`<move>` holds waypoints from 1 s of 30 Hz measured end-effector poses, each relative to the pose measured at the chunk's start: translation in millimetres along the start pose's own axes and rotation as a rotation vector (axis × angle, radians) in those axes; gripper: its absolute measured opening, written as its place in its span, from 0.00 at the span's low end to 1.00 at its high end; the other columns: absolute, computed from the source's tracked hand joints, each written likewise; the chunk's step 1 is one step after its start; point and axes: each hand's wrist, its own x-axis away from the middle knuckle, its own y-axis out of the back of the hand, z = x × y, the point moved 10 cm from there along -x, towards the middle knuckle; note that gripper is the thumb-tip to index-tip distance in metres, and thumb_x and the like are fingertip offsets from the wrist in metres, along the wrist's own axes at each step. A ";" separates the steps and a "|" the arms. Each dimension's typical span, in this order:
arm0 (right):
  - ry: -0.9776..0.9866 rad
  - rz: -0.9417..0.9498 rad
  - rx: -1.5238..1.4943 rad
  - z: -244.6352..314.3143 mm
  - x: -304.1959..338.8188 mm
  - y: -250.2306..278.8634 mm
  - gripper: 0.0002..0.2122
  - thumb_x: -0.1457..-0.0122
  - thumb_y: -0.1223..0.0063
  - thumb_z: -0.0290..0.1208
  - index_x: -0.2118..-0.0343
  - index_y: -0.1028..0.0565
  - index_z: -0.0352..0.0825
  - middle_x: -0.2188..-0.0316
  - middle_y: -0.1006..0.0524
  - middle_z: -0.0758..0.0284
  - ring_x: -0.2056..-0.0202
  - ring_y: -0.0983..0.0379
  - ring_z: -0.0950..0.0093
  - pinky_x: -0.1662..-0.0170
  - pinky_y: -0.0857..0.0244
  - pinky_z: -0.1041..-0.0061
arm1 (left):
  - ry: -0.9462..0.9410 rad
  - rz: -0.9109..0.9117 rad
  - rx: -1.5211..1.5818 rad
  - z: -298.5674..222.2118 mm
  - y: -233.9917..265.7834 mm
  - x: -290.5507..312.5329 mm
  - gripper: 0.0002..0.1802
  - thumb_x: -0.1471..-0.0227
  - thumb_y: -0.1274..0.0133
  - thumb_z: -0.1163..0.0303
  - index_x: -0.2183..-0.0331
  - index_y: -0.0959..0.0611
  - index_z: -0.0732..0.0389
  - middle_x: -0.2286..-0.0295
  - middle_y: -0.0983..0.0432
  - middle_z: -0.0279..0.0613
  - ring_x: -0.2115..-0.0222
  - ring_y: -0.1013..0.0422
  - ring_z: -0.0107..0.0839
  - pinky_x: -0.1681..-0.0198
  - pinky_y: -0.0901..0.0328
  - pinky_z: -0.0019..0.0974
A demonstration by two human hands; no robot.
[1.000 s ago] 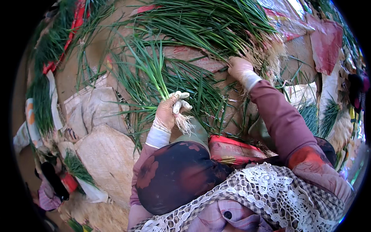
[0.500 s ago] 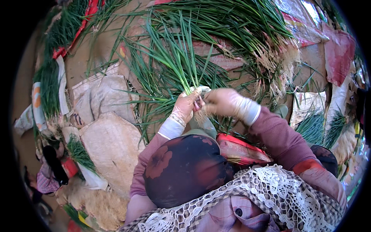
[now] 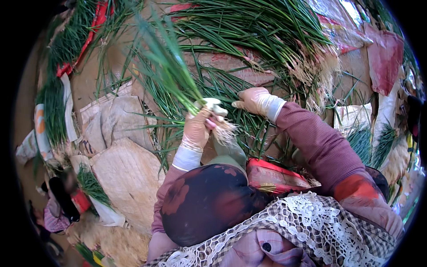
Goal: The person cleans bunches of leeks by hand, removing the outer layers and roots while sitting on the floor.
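Green onion bunch (image 3: 178, 73) grasped in left hand (image 3: 195, 130), fingers wrapped round the pale stem bases, white roots (image 3: 225, 130) sticking out right, leaves slanting up-left, whole thing held above the floor (image 3: 86, 84). Right hand (image 3: 255, 100) just right of it, apart from the bunch, fingers partly curled over loose leaves (image 3: 222, 91); cannot tell if it pinches a stalk or nothing. Big onion pile (image 3: 253, 31) lies across the upper edge of a red-printed sack (image 3: 253, 79) on the floor, root ends massed beyond the sack's right edge, a few single stalks (image 3: 249, 61) lying loose near that edge. Step in hand, best guess: picking stalks and gathering them into a handful, left as holder, right as picker, probably partway. Next move likely calls for right hand at the pile's root end, drawing stalks free and setting them base-level with the bunch, left grip easing just enough to take them; tangled roots might drag extras along. Hard to make out: bunch's leaf tips blurred, stem count unreadable, underside of right hand out of sight. Loose leaves cover the sack's lower edge. Pile cut off at top of view. Red bag (image 3: 275, 175) between the knees partly covered by clothing. Person (image 3: 55, 213) at lower left small, unclear, mostly lost in the dark rim.
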 end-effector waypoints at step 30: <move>0.129 -0.633 -0.214 40.1 20.4 64.9 0.16 0.49 0.64 0.43 0.78 0.28 0.34 0.77 0.27 0.59 0.71 0.31 0.61 0.67 0.39 0.66 | 0.108 0.235 -0.117 8.9 -23.9 4.3 0.09 0.56 0.52 0.70 0.74 0.25 0.67 0.80 0.28 0.44 0.82 0.33 0.24 0.85 0.44 0.18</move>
